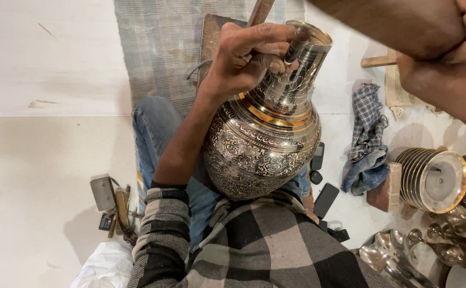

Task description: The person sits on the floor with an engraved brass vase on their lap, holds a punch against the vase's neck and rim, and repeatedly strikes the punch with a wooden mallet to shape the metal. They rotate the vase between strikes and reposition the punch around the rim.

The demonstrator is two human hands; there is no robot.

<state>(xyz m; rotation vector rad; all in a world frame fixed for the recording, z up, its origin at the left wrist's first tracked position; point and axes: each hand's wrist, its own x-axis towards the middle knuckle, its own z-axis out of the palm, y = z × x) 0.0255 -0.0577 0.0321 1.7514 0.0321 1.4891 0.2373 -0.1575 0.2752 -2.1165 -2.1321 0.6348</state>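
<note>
White floor [41,160] lies under the seated person. On the lap rests a big engraved metal vase [267,128], dark with gold bands, tilted. Left hand [246,56] is closed around a thin metal tool [295,49] touching the vase neck. Right hand [452,58] is raised, clenched; what it holds I cannot tell.

Grey, black and white checked shirt, sleeve pushed up, blue jeans
</note>
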